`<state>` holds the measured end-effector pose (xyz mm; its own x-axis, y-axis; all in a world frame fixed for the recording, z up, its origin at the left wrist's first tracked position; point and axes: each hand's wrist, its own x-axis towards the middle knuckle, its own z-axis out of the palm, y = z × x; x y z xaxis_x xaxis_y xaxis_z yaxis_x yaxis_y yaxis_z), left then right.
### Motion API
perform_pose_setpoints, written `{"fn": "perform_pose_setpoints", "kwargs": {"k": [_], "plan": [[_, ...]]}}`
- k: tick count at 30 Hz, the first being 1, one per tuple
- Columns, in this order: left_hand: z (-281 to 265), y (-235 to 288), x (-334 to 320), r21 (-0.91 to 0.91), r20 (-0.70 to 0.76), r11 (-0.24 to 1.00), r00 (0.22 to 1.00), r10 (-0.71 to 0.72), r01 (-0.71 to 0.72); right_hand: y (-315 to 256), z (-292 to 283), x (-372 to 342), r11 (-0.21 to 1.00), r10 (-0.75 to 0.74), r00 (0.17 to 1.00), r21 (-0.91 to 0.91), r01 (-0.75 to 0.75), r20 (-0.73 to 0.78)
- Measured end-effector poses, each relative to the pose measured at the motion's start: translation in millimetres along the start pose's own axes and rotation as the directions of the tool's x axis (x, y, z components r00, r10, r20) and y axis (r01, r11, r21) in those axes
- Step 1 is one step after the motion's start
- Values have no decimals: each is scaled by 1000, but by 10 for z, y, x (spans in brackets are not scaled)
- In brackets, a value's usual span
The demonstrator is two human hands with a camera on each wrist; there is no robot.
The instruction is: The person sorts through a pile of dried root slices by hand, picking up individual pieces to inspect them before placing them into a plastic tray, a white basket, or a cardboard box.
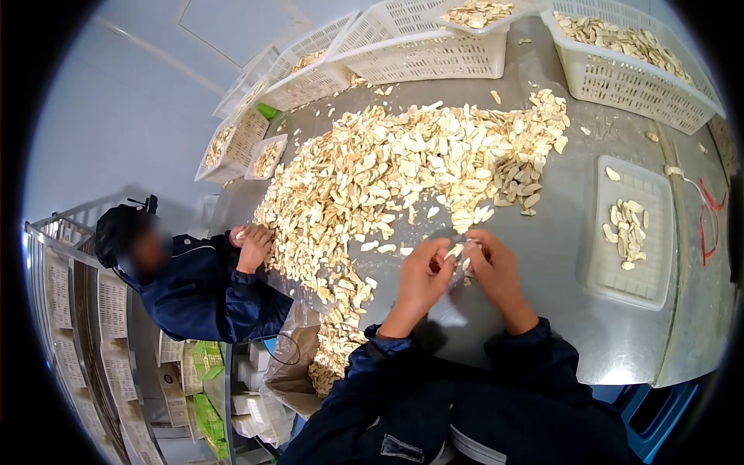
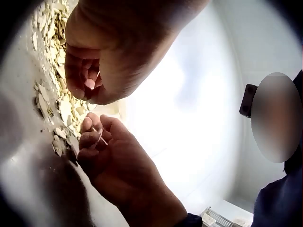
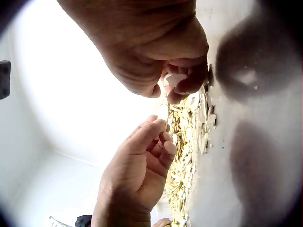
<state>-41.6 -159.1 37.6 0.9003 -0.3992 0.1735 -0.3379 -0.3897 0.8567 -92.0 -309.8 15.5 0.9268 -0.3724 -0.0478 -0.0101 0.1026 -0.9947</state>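
Grey metal bench [image 1: 558, 256] fills the room's middle, with a pale wall [image 1: 116, 93] at the left. From the head, a broad heap of slices [image 1: 387, 155] covers much of it, and perforated white crates [image 1: 434, 62] line the far edge. At the heap's near edge the left hand [image 1: 425, 279] pinches a pale slice [image 1: 454, 251] between thumb and fingers. Just beside it, the right hand [image 1: 497, 271] has its fingers bent inward. Right of both lies a white tray [image 1: 620, 293] with a few slices inside; at the left, another person [image 1: 194, 287] in dark blue reaches to the heap.

Left wrist view: the right hand, lower down, has a closed grip on a thin piece [image 2: 100, 138]; the left hand's fingers curl in shadow above.

Right wrist view: the left hand's grip is closed at the fingertips, while the right hand curls above.
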Motion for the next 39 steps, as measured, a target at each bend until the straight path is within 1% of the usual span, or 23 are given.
{"fn": "perform_pose_setpoints", "kwargs": {"k": [1,3,4,6,7,8,10,12,13,16,19,21,22,23,25,26,27,28,30,31,34,35,39], "plan": [[2,4,4,-57,24,998,1000,-5,7,-3,-14,5,994,72,995,81,-77,67],[6,31,33,-169,72,985,997,-12,24,74,-13,34,973,102,989,196,-121,103],[10,5,63,-169,64,985,997,-32,43,96,-20,48,957,114,986,252,-142,122],[21,-50,159,-169,48,982,996,-73,80,21,-101,74,886,208,977,414,-211,52],[27,-46,221,-59,50,998,999,-4,7,-24,-128,84,837,260,965,493,-238,25],[40,-30,310,53,62,996,996,65,-68,-25,-150,101,722,289,955,642,-258,59],[109,-24,415,246,78,944,975,206,-219,-27,-208,134,421,323,936,866,-271,135],[231,-53,485,401,91,843,932,352,-358,-89,-229,132,417,339,931,866,-275,133],[268,-58,486,430,98,827,929,357,-363,-108,-237,131,413,349,928,867,-278,131],[298,-59,467,461,194,859,970,147,-223,-81,-260,108,434,325,925,839,-329,195],[290,-167,465,362,151,904,971,185,-229,0,-264,121,519,317,925,778,-354,210],[223,-109,433,133,162,991,987,-11,-10,-20,-222,113,579,368,921,745,-332,124],[181,-70,433,16,186,994,977,-107,105,-56,-187,108,608,390,917,727,-321,79],[153,-83,441,-178,239,972,965,-107,152,-116,-159,95,597,410,909,732,-328,73],[100,86,462,-261,224,953,970,-93,151,-255,-121,68,579,449,891,738,-347,67],[83,147,486,-303,212,941,973,-86,149,-261,-117,68,591,451,887,713,-377,95],[90,77,525,-167,150,986,989,-4,29,-266,-113,67,603,453,883,687,-406,123],[115,14,543,-32,121,998,991,51,-48,-270,-114,68,616,455,878,659,-432,150],[208,-36,587,239,87,952,981,175,-191,-125,-154,88,616,372,907,679,-399,195],[249,-29,565,249,107,952,982,154,-176,-59,-179,92,614,331,919,690,-383,215],[311,8,565,466,124,818,940,318,-338,-1,-202,106,585,371,916,727,-360,154],[313,7,577,477,162,822,951,265,-310,-12,-198,102,591,372,916,722,-361,153],[322,-140,609,501,191,812,953,234,-300,-98,-187,94,605,384,912,707,-365,143]]}}
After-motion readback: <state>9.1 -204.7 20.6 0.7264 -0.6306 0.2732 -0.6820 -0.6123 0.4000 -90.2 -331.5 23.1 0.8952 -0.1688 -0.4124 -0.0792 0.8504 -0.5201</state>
